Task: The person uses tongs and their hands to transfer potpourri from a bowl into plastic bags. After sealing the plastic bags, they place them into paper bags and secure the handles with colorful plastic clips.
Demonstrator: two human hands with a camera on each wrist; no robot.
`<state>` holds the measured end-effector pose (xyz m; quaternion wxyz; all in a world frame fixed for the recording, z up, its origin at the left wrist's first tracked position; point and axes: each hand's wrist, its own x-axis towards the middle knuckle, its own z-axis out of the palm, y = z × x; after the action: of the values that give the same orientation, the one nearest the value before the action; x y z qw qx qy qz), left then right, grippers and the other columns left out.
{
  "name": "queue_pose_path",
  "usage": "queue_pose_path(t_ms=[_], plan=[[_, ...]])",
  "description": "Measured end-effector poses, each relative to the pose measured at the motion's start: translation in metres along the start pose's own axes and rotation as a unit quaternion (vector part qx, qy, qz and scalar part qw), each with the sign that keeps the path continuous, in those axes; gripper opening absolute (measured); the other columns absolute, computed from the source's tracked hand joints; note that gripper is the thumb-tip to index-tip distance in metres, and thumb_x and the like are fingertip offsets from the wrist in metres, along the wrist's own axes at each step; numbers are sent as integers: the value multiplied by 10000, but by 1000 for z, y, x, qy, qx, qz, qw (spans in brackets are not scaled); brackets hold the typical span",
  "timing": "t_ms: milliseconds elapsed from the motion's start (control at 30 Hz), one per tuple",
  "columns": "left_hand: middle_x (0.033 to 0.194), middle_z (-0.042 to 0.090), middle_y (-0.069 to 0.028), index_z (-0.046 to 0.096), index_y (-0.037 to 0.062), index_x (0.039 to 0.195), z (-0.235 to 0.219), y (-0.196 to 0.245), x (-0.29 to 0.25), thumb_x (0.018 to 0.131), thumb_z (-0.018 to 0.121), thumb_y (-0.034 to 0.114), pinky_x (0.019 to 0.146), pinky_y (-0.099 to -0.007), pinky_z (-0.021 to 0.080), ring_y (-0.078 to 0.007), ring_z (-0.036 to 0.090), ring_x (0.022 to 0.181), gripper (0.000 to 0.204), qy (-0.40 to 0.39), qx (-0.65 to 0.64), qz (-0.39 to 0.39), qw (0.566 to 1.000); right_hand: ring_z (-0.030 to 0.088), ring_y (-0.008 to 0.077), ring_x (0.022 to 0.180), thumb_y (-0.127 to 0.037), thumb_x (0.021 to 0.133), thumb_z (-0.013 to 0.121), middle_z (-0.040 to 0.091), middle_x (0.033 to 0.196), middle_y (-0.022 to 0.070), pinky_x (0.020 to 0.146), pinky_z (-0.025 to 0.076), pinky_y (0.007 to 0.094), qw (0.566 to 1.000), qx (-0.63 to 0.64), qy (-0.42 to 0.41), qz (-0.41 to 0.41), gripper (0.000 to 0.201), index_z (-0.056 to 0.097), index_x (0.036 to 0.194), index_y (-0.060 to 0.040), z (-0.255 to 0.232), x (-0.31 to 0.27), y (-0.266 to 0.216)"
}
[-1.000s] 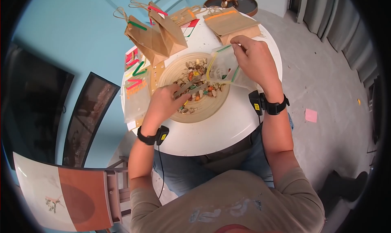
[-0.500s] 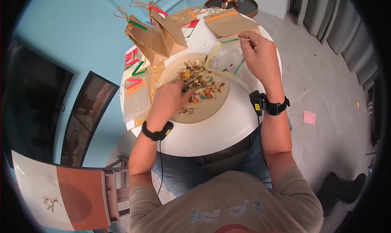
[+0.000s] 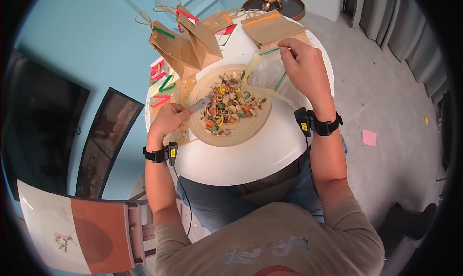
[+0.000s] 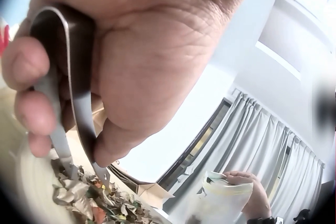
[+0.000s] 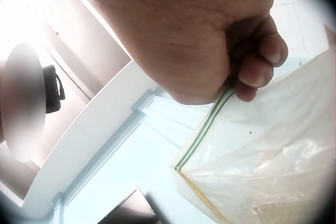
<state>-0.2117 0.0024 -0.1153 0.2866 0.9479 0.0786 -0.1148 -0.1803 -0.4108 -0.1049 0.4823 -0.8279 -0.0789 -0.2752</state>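
Note:
My left hand (image 3: pixel 169 120) grips bent metal tongs (image 3: pixel 200 104) at the left edge of a round pale plate (image 3: pixel 260 126). In the left wrist view, the tongs' bend lies inside the curled fingers, and the tips overlap the pile. A mix of dried pieces (image 3: pixel 231 104), brown, orange, yellow and green, is heaped on the plate. At the plate's right side, my right hand (image 3: pixel 306 68) pinches the zip edge of a clear zip bag (image 3: pixel 265 73). The bag's mouth is spread, its green and yellow zip lines (image 5: pixel 205 129) apart, facing the pile.
Two brown paper bags (image 3: pixel 176 56) with coloured strips stand at the back left, and a folded one (image 3: pixel 275 30) lies at the back right. Red and green bent strips (image 3: pixel 166 85) lie along the left side of the white table (image 3: pixel 241 165).
My left hand has moved left with the tongs, from over the heap to the plate's left edge. My right hand stays nearly in place, holding the bag.

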Motion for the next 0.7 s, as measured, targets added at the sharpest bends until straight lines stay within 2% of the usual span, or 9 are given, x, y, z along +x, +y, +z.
queue_pose_path(t_ms=[300, 400, 500, 600, 700], plan=[[702, 681, 13, 804, 15, 916, 12, 8, 20, 1010, 857, 408, 462, -264, 396, -68, 556, 504, 408, -54, -30, 38, 997, 801, 421, 855, -125, 1058, 682, 820, 961, 258, 829, 628, 463, 1000, 2, -25, 2, 248, 841, 1173, 27, 4, -3, -8], [707, 698, -39, 819, -17, 951, 16, 27, 20, 966, 890, 388, 533, -312, 472, -123, 628, 557, 411, -29, 29, 32, 999, 800, 427, 861, -126, 1057, 685, 817, 959, 263, 834, 629, 468, 1000, 0, -27, -4, 246, 840, 1168, 30, 6, -4, -10], [743, 742, -118, 832, -49, 996, 26, 31, 22, 926, 907, 357, 650, -383, 543, -215, 710, 656, 419, 37, 115, 101, 987, 797, 435, 864, -128, 1058, 687, 814, 959, 268, 838, 629, 474, 999, 4, -30, -9, 245, 838, 1167, 31, 9, -5, -9], [760, 747, -226, 836, -59, 1026, 36, 37, 13, 908, 910, 366, 741, -445, 586, -359, 752, 724, 447, 62, 106, 114, 986, 794, 440, 864, -131, 1059, 689, 814, 962, 266, 838, 628, 478, 999, -1, -36, -11, 245, 836, 1168, 33, 9, -5, -9], [780, 749, -261, 853, -30, 1032, 43, 38, 9, 925, 898, 344, 738, -473, 589, -412, 766, 749, 392, 71, 128, 126, 981, 793, 441, 868, -133, 1062, 690, 816, 967, 262, 836, 627, 481, 999, -5, -35, -18, 247, 835, 1173, 32, 10, -5, -7]])
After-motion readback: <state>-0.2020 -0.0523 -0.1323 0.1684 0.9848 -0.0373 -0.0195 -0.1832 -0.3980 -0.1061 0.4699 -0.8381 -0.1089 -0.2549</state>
